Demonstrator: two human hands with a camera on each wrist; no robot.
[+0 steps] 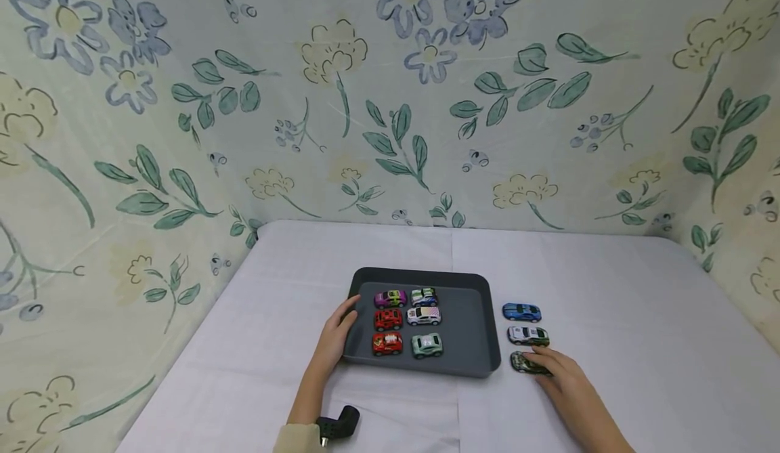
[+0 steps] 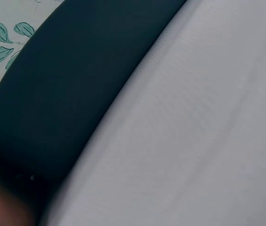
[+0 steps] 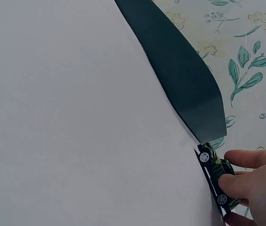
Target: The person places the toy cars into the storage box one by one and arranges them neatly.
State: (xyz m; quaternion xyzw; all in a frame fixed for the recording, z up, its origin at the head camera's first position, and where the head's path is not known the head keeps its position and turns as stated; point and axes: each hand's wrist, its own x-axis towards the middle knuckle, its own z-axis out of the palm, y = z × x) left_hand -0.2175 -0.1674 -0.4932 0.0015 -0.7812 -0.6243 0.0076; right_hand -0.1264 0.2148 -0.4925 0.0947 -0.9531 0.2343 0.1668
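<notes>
A dark grey baking tray (image 1: pixel 466 328) lies on the white cloth with several small toy cars in its left and middle part. My left hand (image 1: pixel 334 333) holds the tray by its left rim, fingers over the edge; the left wrist view shows just the tray's dark side and a blurred bit of hand. Right of the tray, my right hand (image 1: pixel 563 372) pinches a dark green camouflage toy car (image 3: pixel 217 176) between thumb and fingers. Behind it stand a white-and-green toy car (image 1: pixel 527 335) and a blue toy car (image 1: pixel 521 312).
Inside the tray are a purple car (image 1: pixel 390 298), a white car (image 1: pixel 423 315), a mint green car (image 1: pixel 426 344) and red ones. A black strap piece (image 1: pixel 340 424) sits at the left wrist. Flowered fabric (image 1: pixel 396 101) hangs behind the table.
</notes>
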